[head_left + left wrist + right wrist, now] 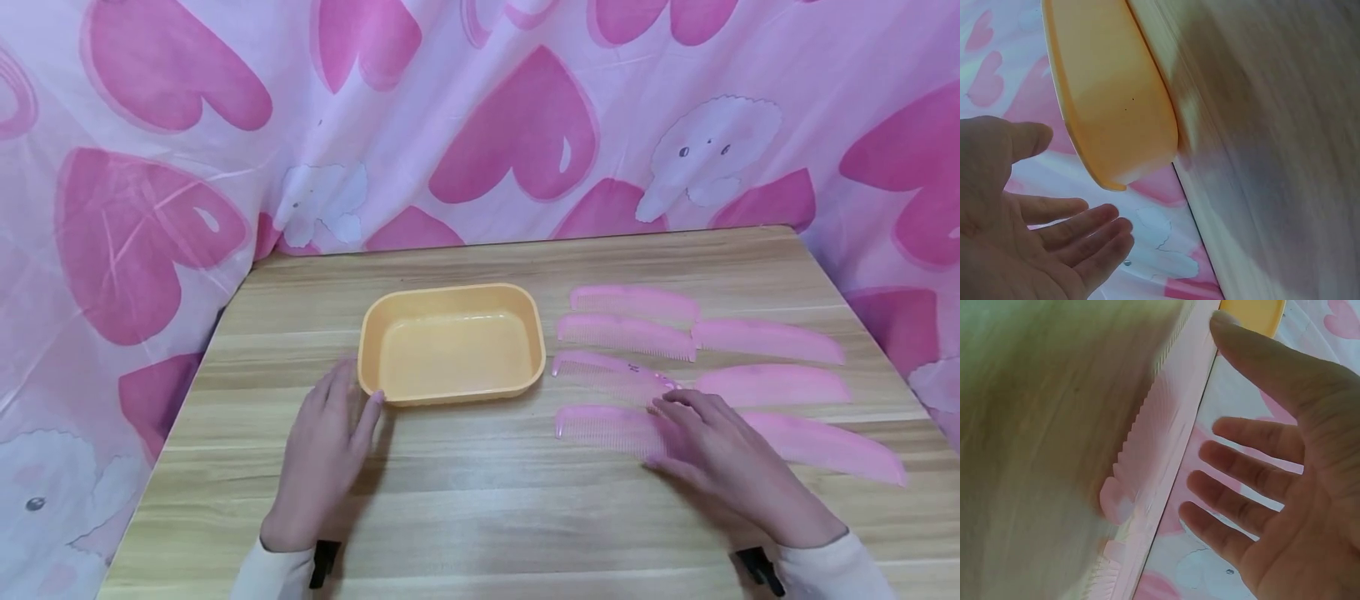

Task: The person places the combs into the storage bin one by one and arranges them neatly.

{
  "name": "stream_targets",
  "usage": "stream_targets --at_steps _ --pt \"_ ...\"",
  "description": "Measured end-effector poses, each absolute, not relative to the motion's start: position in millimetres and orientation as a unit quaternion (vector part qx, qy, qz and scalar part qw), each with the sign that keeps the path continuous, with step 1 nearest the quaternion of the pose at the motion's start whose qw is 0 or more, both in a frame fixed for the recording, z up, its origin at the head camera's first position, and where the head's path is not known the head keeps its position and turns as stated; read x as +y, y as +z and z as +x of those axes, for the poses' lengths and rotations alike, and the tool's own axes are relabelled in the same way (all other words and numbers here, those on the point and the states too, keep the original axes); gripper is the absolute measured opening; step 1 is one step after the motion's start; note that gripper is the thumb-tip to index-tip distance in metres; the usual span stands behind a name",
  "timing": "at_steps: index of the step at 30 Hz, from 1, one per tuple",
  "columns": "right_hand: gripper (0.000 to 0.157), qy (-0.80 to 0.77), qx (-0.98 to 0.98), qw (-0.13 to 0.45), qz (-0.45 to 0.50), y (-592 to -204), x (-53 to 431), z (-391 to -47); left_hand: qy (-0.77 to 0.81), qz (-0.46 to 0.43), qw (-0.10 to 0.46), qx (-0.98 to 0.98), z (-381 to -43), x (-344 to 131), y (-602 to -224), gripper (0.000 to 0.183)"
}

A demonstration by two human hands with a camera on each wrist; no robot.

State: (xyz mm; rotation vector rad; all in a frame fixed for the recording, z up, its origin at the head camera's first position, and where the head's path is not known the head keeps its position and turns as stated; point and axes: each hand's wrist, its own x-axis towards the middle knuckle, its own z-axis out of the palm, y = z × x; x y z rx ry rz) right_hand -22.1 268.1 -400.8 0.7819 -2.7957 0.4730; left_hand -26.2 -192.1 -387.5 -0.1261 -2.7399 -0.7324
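Observation:
A yellow rectangular tray (450,396) sits on the wooden table, with nothing inside it. Beside its near left corner is my left hand (318,458); the left wrist view shows its fingers spread, a gap between them and the tray wall (1116,106). Several pink combs lie flat to the right of the tray, in two rough columns. My right hand (720,458) hovers over the nearest combs, hiding part of the front left comb (603,427) and the edge of the front right comb (832,448). In the right wrist view its fingers (1235,500) are extended and hold nothing.
The wooden table (480,508) ends at a back edge against a pink heart-patterned cloth (517,125), which also hangs at both sides. Further back lie more combs, among them a rear left comb (633,300) and a rear right comb (768,340).

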Motion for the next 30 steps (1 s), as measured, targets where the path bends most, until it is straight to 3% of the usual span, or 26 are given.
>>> stream_targets --at_steps 13,30 --pt "0.058 0.155 -0.958 -0.006 0.241 -401 272 -26 -0.323 0.033 0.090 -0.942 -34 -196 -389 0.050" --pt "0.053 0.175 -0.950 -0.023 0.258 -406 281 -34 -0.438 0.089 0.035 -0.894 -47 -197 -393 0.046"
